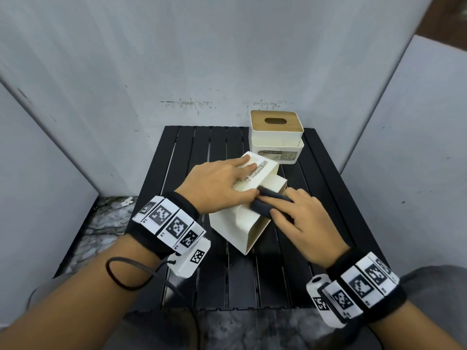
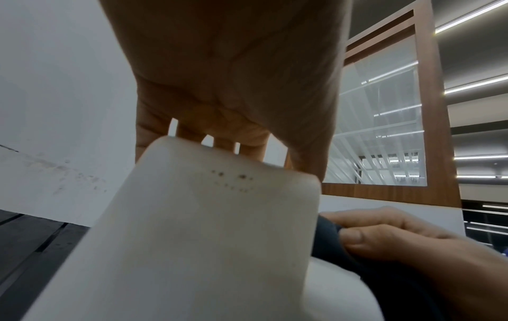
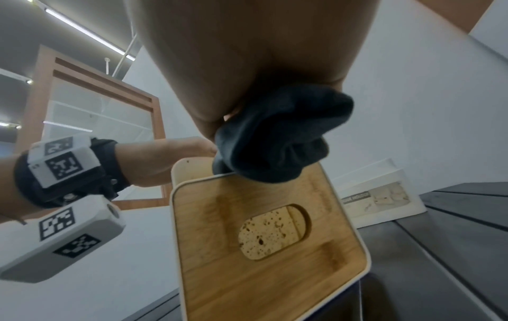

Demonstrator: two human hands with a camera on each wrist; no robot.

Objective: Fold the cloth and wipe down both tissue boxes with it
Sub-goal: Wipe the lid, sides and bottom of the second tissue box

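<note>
A white tissue box (image 1: 237,223) lies tipped on its side in the middle of the black slatted table (image 1: 197,147), its wooden lid (image 3: 264,249) facing my right wrist. My left hand (image 1: 222,183) rests flat on the box's upper face, fingers straight, reaching over its far edge (image 2: 206,239). My right hand (image 1: 300,218) grips a folded dark grey cloth (image 1: 267,205) and presses it against the box's top edge by the lid (image 3: 280,134). The second tissue box (image 1: 276,137), white with a wooden lid, stands upright at the back right, untouched.
Pale grey panels (image 1: 75,97) wall in the table on the left, back and right. A marbled floor (image 1: 106,223) shows past the table's left edge. The near half of the table (image 1: 240,279) holds only my wrists.
</note>
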